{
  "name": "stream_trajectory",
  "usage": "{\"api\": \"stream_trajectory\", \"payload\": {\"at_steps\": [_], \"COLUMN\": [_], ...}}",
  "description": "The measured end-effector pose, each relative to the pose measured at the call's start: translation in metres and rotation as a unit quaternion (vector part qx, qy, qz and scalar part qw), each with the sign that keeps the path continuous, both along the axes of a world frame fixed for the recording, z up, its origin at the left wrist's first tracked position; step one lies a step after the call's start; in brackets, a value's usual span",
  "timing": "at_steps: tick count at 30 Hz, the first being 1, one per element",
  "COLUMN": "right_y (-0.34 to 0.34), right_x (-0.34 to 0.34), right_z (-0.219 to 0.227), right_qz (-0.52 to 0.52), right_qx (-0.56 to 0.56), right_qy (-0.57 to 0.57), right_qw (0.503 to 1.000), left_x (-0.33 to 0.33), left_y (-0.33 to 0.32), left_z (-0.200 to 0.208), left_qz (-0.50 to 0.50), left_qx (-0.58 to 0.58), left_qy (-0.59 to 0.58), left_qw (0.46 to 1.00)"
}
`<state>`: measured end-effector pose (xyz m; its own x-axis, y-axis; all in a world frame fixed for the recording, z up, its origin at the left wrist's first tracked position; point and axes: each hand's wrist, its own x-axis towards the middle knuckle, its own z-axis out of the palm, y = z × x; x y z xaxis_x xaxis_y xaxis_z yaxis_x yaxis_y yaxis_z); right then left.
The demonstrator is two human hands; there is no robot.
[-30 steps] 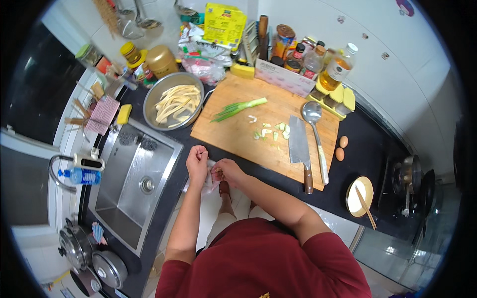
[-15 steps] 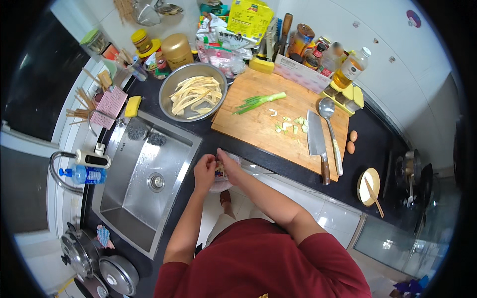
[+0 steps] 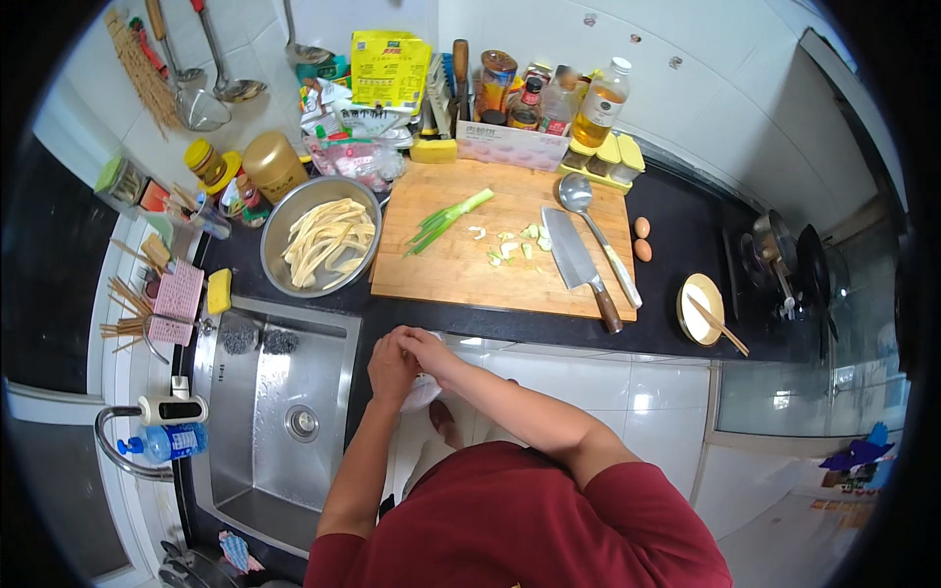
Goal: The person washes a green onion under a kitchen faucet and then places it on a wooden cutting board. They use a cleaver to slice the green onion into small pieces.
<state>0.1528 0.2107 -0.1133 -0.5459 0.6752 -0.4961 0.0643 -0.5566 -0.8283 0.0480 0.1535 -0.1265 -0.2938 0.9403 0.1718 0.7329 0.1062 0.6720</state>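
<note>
My left hand point(image 3: 390, 367) and my right hand point(image 3: 427, 348) are pressed together just off the front edge of the black counter point(image 3: 676, 225), fingers curled. Between and under them hangs a small crumpled white thing point(image 3: 421, 393); what it is cannot be made out. Just beyond the hands lies a wooden cutting board point(image 3: 461, 279). On it are a green onion point(image 3: 446, 218), some chopped pieces point(image 3: 512, 247) and a cleaver point(image 3: 574, 260).
A metal bowl of pale strips point(image 3: 323, 240) stands left of the board, above the steel sink point(image 3: 284, 416). A ladle point(image 3: 580, 198), two eggs point(image 3: 641, 239) and a small dish with chopsticks point(image 3: 704, 309) are to the right. Bottles and packets line the wall.
Both hands stay together at the counter's edge, working the white thing. The view has tilted, so the counter sits lower in the picture.
</note>
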Motion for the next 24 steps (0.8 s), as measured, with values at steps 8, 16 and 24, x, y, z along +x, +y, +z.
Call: {"api": "stream_trajectory", "payload": {"at_steps": [8, 16, 24], "right_y": [0.057, 0.141, 0.176], "right_x": [0.086, 0.233, 0.29], "right_z": [0.009, 0.021, 0.014], "right_qz": [0.002, -0.083, 0.008], "right_qx": [0.309, 0.546, 0.437], "right_qy": [-0.181, -0.487, -0.591], "right_qw": [0.934, 0.676, 0.678], "left_x": [0.023, 0.063, 0.076], "left_y": [0.053, 0.138, 0.236], "left_z": [0.025, 0.036, 0.017], "left_qz": [-0.034, -0.054, -0.009], "left_qx": [0.058, 0.002, 0.018], "left_qy": [0.025, 0.037, 0.131], "left_qw": [0.997, 0.998, 0.991]}}
